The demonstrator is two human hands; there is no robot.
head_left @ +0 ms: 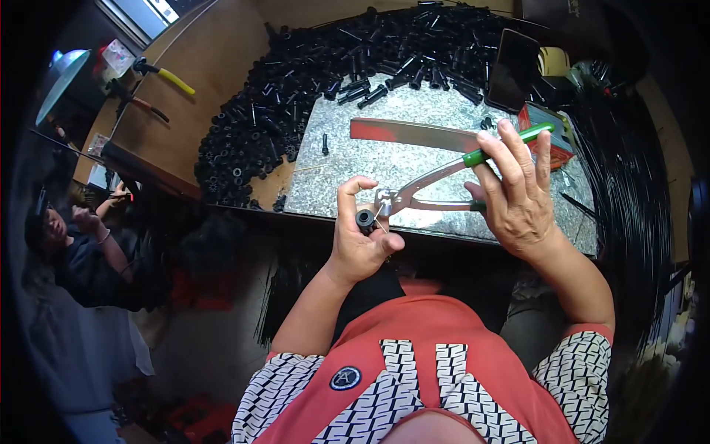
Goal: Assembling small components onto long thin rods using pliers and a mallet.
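Observation:
My left hand [356, 240] holds a short black tubular part [365, 219], its hollow end facing up between curled fingers and thumb. A thin pale strand [382, 224] shows beside it, by the pliers' head. My right hand [520, 194] has the green-handled pliers [425, 183], handles spread, with the fingers around and over them. The jaws of the pliers sit right at the left hand's fingers; whether they grip the strand I cannot tell. Behind the pliers, a flat metal bar [414, 133] with a reddish end lies across the speckled stone slab [325, 177].
A big heap of black tubular parts [251, 140] covers the back and left of the bench. A dark phone [512, 70] leans at the back right, near a red box [549, 133]. Long black rods [621, 177] bunch at right. Another person [89, 244] sits at left.

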